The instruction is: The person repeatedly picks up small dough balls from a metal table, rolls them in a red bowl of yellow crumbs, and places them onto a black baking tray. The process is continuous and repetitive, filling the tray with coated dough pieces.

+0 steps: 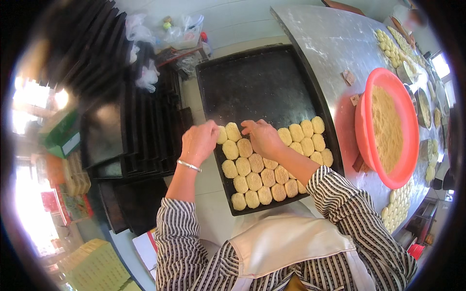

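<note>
A black baking tray lies before me, its near half covered with rows of oval, crumb-coated dough pieces. My left hand, with a bangle on its wrist, is at the tray's left edge, its fingers bent beside a coated piece at the left end of the farthest row. Whether it grips that piece I cannot tell. Over the same row is my right hand, its thumb and fingers a little apart, just right of another coated piece. Nothing shows between those fingers.
On the metal table at the right stand a pink basin of yellowish crumbs, metal bowls and groups of uncoated dough pieces. Many black trays are stacked at the left. Plastic bags hang there. Another person is at the far right.
</note>
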Available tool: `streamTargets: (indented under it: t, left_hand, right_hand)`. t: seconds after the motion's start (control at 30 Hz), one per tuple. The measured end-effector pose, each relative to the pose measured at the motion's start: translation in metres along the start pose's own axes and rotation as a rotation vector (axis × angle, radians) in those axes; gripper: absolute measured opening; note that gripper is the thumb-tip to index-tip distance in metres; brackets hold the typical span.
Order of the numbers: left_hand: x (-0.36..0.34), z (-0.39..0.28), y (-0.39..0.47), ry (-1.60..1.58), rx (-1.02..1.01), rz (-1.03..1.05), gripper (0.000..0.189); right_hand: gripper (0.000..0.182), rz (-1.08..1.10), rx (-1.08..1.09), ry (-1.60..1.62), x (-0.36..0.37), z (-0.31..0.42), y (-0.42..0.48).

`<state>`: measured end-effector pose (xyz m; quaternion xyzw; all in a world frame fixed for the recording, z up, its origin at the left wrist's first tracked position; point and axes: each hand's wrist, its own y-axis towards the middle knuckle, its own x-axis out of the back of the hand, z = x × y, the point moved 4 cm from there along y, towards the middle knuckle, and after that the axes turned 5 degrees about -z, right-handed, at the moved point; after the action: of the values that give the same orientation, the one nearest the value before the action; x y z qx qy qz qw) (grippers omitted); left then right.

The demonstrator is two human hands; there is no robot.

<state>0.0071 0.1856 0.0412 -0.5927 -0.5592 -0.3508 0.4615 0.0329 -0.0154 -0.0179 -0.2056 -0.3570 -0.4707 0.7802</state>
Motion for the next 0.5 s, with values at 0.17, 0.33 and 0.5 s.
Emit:
streamTargets:
  t: [0.17,0.33,0.5]
  left_hand:
    - [-0.031,0.006,-0.024,-0.044,0.106,0.064,0.019]
    - [-0.044,-0.008,-0.029,-0.047,0.2,-0.002,0.023]
    - [-0.049,-0.01,-0.036,-0.085,0.168,-0.037,0.023]
  right_hand:
    - [0.029,-0.089,0.183,0.086,-0.013,0.023,-0.024]
    - [0.038,-0.061,0.133,0.036,-0.03,0.019,-0.026]
    - [0.044,-0.014,0.132,0.017,-0.035,0.02,-0.026]
